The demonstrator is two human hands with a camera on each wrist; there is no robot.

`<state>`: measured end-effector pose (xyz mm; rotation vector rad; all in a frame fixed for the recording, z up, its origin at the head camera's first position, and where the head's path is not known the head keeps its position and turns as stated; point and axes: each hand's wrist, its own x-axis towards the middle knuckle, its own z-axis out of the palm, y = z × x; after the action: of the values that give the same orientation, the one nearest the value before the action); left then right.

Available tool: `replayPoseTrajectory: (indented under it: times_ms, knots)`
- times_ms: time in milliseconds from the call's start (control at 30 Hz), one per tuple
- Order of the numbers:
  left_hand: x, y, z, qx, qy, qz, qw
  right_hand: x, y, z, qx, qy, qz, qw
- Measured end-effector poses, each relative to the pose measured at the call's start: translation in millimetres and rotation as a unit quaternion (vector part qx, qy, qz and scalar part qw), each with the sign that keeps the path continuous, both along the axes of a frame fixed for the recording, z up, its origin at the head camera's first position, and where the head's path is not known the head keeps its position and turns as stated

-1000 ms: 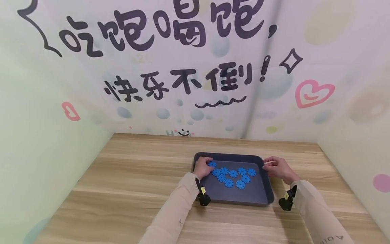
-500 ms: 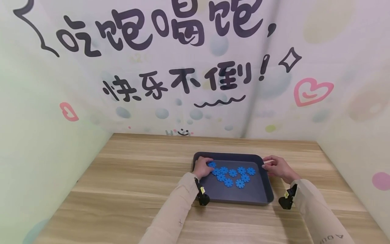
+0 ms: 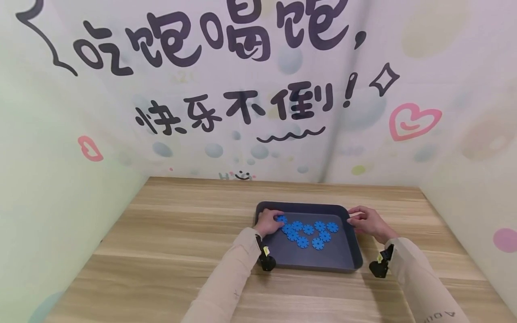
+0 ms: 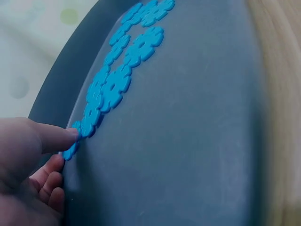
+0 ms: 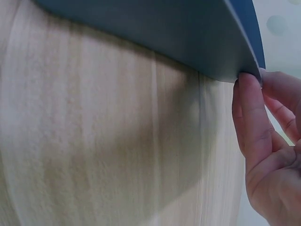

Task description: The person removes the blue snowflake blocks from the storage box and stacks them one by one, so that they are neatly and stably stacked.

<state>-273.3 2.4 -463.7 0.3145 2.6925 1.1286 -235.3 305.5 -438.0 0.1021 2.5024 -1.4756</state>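
Note:
Several flat blue snowflake discs with notched edges lie in a curving, heart-like chain inside a dark grey baking tray. At the chain's left end, my left hand reaches into the tray and pinches the last snowflake disc, partly hiding it. The left wrist view has the chain running away from the fingers, its discs linked or overlapping. My right hand holds the tray's far right corner. In the right wrist view, its fingertips sit on both sides of the tray rim.
The tray rests on a light wood-grain table. A printed white curtain with dark lettering rises behind it, and pale side walls flank the table. Both wrists carry small black cameras.
My left wrist has shifted slightly left, and the disc at its fingertips sits marginally lower. The right hand keeps its place on the tray's corner.

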Motion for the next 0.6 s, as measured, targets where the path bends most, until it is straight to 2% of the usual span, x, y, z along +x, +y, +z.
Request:
replayPoseTrajectory:
  times_ms: [200, 600]
  knots:
    - [-0.6, -3.1, 1.2, -0.01, -0.028, -0.013, 0.9995, 0.5, -1.4, 0.4, 0.0, 0.004, 0.002, 1.0]
    - [-2.6, -2.9, 1.0, -0.011, -0.01, -0.016, 0.9998, -0.6, 0.0, -2.3, -0.001, 0.009, -0.001, 1.0]
